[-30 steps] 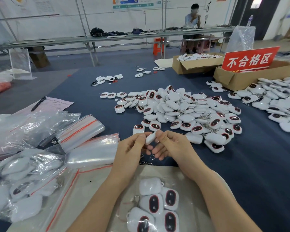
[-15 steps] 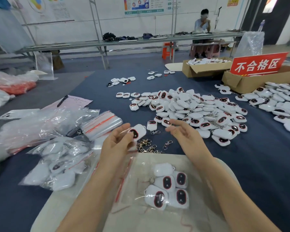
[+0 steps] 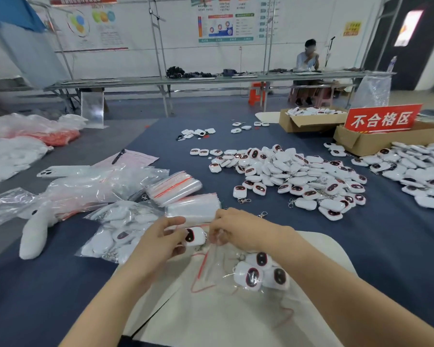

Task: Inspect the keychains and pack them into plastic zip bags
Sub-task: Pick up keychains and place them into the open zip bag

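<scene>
My left hand (image 3: 161, 240) holds a white keychain (image 3: 194, 236) with a dark red oval face, just at the mouth of a clear zip bag (image 3: 218, 269). My right hand (image 3: 238, 229) pinches the bag's open edge beside the keychain. Inside that bag lie three keychains (image 3: 261, 272), resting on my lap. A big heap of loose white keychains (image 3: 293, 176) covers the blue cloth ahead. Stacks of empty zip bags (image 3: 176, 187) with red strips lie to the left.
A filled bag of keychains (image 3: 118, 231) lies left of my hands. Crumpled plastic (image 3: 80, 191), a phone (image 3: 58, 171) and a paper with a pen (image 3: 133, 157) sit farther left. Cardboard boxes (image 3: 376, 141) with a red sign stand at the right. A person sits at the far bench.
My left hand brought the keychain down and right to the bag's mouth. My right hand came back from the heap and took hold of the bag's edge.
</scene>
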### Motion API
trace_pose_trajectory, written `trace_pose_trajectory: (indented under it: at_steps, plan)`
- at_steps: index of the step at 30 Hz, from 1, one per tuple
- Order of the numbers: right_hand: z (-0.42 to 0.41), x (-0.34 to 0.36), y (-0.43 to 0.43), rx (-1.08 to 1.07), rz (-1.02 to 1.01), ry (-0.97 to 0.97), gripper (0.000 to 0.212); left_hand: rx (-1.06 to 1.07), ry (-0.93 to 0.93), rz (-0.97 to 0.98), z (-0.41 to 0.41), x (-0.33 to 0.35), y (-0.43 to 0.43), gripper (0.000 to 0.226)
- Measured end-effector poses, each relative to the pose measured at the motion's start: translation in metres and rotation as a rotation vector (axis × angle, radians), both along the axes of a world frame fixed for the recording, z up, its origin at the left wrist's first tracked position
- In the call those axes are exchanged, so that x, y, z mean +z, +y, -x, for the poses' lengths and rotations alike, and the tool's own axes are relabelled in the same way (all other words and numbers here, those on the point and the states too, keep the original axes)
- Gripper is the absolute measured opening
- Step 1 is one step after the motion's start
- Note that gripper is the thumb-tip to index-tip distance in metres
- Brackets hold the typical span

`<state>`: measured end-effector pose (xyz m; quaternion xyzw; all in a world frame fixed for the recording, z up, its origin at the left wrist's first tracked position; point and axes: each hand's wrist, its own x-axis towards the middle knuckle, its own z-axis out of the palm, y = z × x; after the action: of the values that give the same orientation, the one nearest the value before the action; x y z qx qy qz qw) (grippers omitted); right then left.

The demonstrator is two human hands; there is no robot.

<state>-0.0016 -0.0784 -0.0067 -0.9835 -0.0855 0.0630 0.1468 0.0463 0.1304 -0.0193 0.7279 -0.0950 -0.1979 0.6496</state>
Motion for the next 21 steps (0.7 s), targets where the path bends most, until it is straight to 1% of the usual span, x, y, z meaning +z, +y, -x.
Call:
trace_pose_trajectory:
  at_steps: [1, 3, 5, 7, 8, 11, 13, 15, 17, 21]
  plan:
    - [0.001, 0.0, 0.0, -0.008, -0.023, -0.007, 0.021, -0.004, -0.007, -0.01, 0.002, 0.002, -0.001, 0.023]
    - [0.002, -0.002, -0.001, -0.027, -0.088, -0.016, 0.021, -0.013, -0.006, -0.01, 0.004, 0.006, -0.002, 0.022]
    - [0.004, -0.004, -0.003, -0.065, -0.192, -0.034, 0.022, -0.028, 0.01, -0.004, 0.004, 0.008, -0.003, 0.023]
    - [0.005, -0.006, -0.007, -0.12, -0.323, -0.059, 0.023, -0.03, 0.062, 0.043, 0.004, 0.01, -0.006, 0.024]
    - [0.006, -0.007, -0.009, -0.137, -0.376, -0.065, 0.024, -0.018, 0.114, 0.102, 0.005, 0.011, -0.009, 0.024]
    - [0.005, -0.006, -0.008, -0.164, -0.495, -0.087, 0.029, 0.045, 0.346, 0.363, 0.011, 0.017, -0.019, 0.019]
    - [0.005, -0.006, -0.007, -0.163, -0.542, -0.117, 0.033, 0.065, 0.45, 0.47, 0.014, 0.018, -0.024, 0.019]
    - [0.006, -0.007, -0.008, -0.161, -0.56, -0.124, 0.031, 0.088, 0.475, 0.486, 0.016, 0.015, -0.027, 0.02]
    - [0.008, -0.009, -0.009, -0.165, -0.586, -0.118, 0.03, 0.127, 0.451, 0.472, 0.015, 0.012, -0.028, 0.023]
    - [0.009, -0.013, -0.014, -0.183, -0.614, -0.122, 0.033, 0.145, 0.44, 0.524, 0.013, 0.009, -0.023, 0.025]
